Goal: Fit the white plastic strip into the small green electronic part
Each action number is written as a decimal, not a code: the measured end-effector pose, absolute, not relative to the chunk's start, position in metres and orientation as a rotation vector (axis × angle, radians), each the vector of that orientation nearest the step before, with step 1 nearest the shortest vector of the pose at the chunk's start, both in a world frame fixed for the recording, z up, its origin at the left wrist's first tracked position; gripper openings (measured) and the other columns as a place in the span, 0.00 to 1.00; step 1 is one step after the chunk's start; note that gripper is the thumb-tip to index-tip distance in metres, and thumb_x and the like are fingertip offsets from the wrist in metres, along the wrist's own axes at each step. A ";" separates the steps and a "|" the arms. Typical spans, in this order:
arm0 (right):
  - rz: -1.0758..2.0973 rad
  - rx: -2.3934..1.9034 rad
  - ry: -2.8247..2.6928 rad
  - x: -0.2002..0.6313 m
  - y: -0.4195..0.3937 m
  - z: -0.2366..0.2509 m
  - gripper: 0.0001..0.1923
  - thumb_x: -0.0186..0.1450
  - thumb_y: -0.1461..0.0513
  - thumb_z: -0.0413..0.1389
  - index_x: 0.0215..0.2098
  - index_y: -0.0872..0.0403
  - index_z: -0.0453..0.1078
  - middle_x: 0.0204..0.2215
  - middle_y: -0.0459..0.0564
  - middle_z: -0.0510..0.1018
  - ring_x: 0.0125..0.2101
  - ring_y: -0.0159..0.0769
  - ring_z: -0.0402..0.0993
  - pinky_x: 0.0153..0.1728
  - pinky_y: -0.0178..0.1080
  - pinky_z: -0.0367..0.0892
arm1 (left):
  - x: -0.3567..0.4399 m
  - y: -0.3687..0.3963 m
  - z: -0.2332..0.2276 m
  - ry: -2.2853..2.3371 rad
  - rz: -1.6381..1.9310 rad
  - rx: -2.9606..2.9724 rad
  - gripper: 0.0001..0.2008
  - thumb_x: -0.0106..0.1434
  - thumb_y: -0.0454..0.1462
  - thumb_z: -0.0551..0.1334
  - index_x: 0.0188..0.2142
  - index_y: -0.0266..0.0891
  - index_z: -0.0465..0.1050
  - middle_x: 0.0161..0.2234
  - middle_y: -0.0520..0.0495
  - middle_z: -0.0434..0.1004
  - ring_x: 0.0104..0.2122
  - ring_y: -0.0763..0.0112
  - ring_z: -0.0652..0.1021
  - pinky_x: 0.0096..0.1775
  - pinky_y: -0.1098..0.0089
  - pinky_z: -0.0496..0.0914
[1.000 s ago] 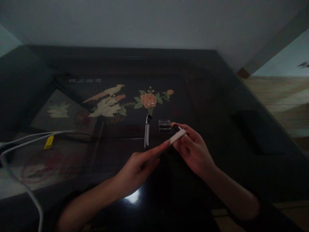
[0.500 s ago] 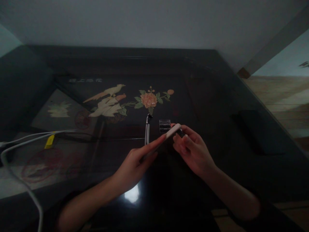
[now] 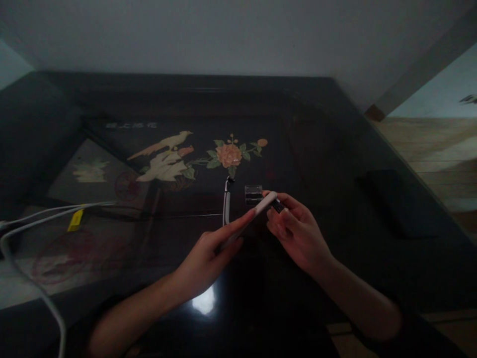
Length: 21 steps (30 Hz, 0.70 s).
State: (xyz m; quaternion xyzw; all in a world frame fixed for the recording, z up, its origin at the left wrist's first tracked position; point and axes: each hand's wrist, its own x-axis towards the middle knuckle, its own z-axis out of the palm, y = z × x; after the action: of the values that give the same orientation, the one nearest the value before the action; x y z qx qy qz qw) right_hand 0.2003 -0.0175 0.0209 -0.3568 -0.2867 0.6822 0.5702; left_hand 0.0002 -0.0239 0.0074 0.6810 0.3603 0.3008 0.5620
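My left hand [image 3: 208,253] holds a slim white handle [image 3: 263,206] and points it up and to the right, over a dark glossy table [image 3: 316,129]. My right hand [image 3: 294,231] meets the handle's far tip and pinches a small dark piece [image 3: 278,205] there. Just beyond the hands lie a second white-and-black razor-like handle [image 3: 225,206] and a small clear plastic case [image 3: 253,194], both flat on the table.
The tabletop bears an inlaid bird and flower picture [image 3: 194,154]. White cables [image 3: 33,233] with a yellow tag [image 3: 75,220] trail in from the left edge. A dark flat object [image 3: 395,199] lies at the right. Wooden floor [image 3: 439,149] shows beyond the right edge.
The white handle's tip has swung up and left, now lying over the right fingers near the clear case. Both hands stay nearly in place.
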 end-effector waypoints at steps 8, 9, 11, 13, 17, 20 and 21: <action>1.591 -0.858 -0.693 0.200 -0.017 0.022 0.18 0.55 0.54 0.70 0.41 0.51 0.78 0.16 0.36 0.61 0.17 0.22 0.47 0.18 0.33 0.46 | 0.001 -0.026 0.011 0.806 0.686 1.674 0.26 0.68 0.31 0.57 0.64 0.49 0.62 0.57 0.48 0.76 0.46 0.67 0.82 0.48 0.69 0.75; 1.591 -0.861 -0.687 0.200 -0.017 0.022 0.18 0.54 0.54 0.70 0.41 0.51 0.78 0.16 0.36 0.61 0.17 0.23 0.47 0.18 0.33 0.46 | 0.001 -0.026 0.011 0.814 0.684 1.675 0.26 0.69 0.32 0.56 0.64 0.49 0.62 0.57 0.48 0.76 0.46 0.68 0.82 0.48 0.69 0.75; 1.595 -0.866 -0.676 0.200 -0.018 0.022 0.18 0.54 0.54 0.70 0.41 0.51 0.78 0.17 0.36 0.61 0.17 0.23 0.47 0.19 0.33 0.47 | 0.001 -0.025 0.010 0.833 0.672 1.669 0.26 0.69 0.32 0.56 0.65 0.49 0.62 0.54 0.49 0.79 0.45 0.69 0.82 0.49 0.69 0.75; 1.607 -0.863 -0.668 0.199 -0.018 0.022 0.19 0.54 0.54 0.70 0.42 0.51 0.78 0.17 0.36 0.61 0.17 0.23 0.47 0.19 0.33 0.46 | 0.001 -0.024 0.010 0.849 0.671 1.657 0.26 0.70 0.32 0.56 0.65 0.49 0.61 0.55 0.49 0.78 0.47 0.68 0.81 0.51 0.68 0.74; 1.631 -0.838 -0.673 0.199 -0.018 0.020 0.19 0.55 0.54 0.70 0.42 0.52 0.77 0.16 0.36 0.60 0.17 0.22 0.45 0.19 0.33 0.44 | 0.000 -0.022 0.008 0.903 0.676 1.639 0.25 0.70 0.34 0.56 0.65 0.50 0.61 0.60 0.51 0.73 0.53 0.66 0.78 0.54 0.67 0.72; 1.634 -0.819 -0.670 0.199 -0.018 0.020 0.18 0.54 0.54 0.70 0.40 0.52 0.76 0.15 0.35 0.61 0.16 0.22 0.46 0.19 0.33 0.45 | -0.001 -0.019 0.008 0.925 0.702 1.617 0.25 0.70 0.34 0.56 0.65 0.52 0.60 0.61 0.53 0.71 0.56 0.66 0.76 0.57 0.67 0.69; 1.636 -0.811 -0.664 0.199 -0.018 0.019 0.17 0.54 0.55 0.70 0.39 0.52 0.76 0.15 0.35 0.62 0.16 0.22 0.46 0.19 0.33 0.45 | -0.001 -0.019 0.008 0.931 0.711 1.610 0.25 0.70 0.34 0.56 0.65 0.52 0.61 0.62 0.53 0.70 0.57 0.66 0.75 0.59 0.67 0.68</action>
State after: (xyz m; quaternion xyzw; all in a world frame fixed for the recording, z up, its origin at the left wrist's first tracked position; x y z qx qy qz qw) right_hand 0.1995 -0.0185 0.0194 -0.3445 -0.2822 0.6952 0.5643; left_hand -0.0010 -0.0186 0.0077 0.6783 0.3924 0.2997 0.5442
